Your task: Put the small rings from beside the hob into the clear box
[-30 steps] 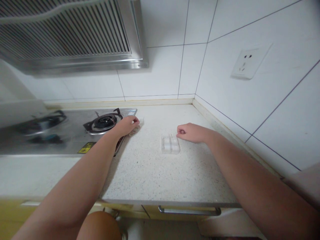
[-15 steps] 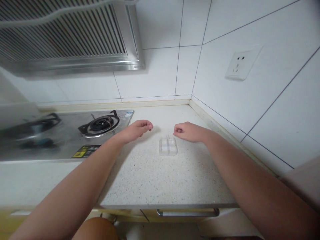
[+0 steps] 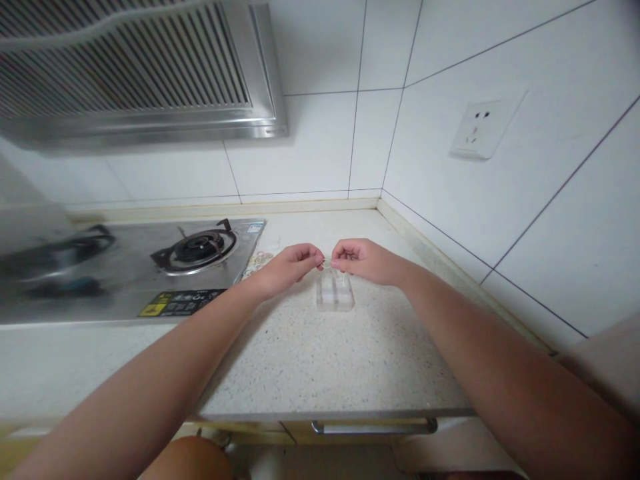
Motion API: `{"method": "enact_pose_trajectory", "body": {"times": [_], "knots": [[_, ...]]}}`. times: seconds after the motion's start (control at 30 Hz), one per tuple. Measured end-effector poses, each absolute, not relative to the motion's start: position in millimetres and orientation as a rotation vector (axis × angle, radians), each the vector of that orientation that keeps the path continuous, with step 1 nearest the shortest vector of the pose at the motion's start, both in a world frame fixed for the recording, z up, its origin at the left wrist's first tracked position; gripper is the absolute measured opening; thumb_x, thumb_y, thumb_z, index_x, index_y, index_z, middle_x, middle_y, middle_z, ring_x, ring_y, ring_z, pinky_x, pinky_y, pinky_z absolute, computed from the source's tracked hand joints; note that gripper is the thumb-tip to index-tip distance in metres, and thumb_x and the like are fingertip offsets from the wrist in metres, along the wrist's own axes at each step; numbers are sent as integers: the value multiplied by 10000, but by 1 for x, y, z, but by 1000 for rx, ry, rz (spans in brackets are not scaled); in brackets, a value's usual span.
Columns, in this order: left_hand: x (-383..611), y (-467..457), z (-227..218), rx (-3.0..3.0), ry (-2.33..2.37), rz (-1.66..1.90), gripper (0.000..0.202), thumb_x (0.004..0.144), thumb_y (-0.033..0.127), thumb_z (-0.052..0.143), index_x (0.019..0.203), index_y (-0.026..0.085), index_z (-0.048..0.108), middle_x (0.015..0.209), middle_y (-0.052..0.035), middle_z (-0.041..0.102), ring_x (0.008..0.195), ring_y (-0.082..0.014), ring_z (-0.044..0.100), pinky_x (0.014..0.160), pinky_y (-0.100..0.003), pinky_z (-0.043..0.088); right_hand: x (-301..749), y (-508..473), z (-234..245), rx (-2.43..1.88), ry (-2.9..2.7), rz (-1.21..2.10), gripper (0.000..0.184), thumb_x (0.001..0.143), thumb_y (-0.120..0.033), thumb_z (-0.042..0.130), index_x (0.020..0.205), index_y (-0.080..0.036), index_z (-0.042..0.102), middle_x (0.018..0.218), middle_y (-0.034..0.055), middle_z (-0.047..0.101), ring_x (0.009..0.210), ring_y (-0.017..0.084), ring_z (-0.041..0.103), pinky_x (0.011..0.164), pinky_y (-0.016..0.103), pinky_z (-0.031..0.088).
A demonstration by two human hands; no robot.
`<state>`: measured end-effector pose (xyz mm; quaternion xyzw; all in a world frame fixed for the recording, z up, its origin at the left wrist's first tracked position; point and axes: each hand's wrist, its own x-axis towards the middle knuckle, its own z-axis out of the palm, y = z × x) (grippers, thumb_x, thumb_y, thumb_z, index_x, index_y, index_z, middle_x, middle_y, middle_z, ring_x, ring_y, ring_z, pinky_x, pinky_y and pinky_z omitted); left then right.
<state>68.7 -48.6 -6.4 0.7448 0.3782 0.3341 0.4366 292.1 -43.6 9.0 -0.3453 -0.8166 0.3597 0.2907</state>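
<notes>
Clear plastic makes up the little box [image 3: 334, 297] that sits on the speckled worktop [image 3: 310, 360], right under my hands. My left hand [image 3: 293, 265] and my right hand [image 3: 359, 260] meet just above the box. Both pinch a tiny thing [image 3: 325, 264] between thumb and finger tips. It is too small for me to tell what it is, but it looks pale and thin. I think it weighs almost nothing and could slip out or get lost fast. A soft pinch at each end, with just the tips, seems the best way to hold it. The box looks light, hard and smooth, and I think it would slide if bumped. Its side walls look like the place to grab it. Both my arms reach forward and bend in toward the middle, with my other fingers curled up. To my left is the metal stove [image 3: 195, 248], and some small round bits [image 3: 257, 260] lie on the worktop beside it.
</notes>
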Motion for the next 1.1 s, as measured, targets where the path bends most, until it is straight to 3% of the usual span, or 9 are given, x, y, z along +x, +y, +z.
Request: {"method": "enact_pose_trajectory", "body": {"times": [0.33,0.57,0.83,1.1], "knots": [[74,-56,-3,1869,959,808,270,871,414,576,891,151,634,649,30,512,555,-81,381,541,-224,307,292,-43,9,-954,-2197,909,234,825,-405,631,835,-171,638,688,-11,567,642,117,475,590,270,361],[72,-53,-5,1914,942,784,253,883,394,564,905,154,639,754,-8,597,605,-93,440,572,-230,344,293,-43,9,-989,-2211,899,238,825,-396,623,845,-161,655,706,11,609,654,124,506,596,269,378],[66,-45,-14,2113,944,728,195,888,316,537,899,160,653,877,-35,662,827,-148,563,766,-272,417,293,-42,9,-1010,-2221,894,238,826,-391,627,842,-158,672,702,17,634,632,119,509,593,269,376],[65,-43,-14,2256,1163,766,268,894,390,526,933,174,680,854,-29,651,754,-151,541,656,-259,392,298,-41,12,-1068,-2290,822,245,810,-398,632,854,-164,690,720,18,644,651,125,527,605,267,385]]}}
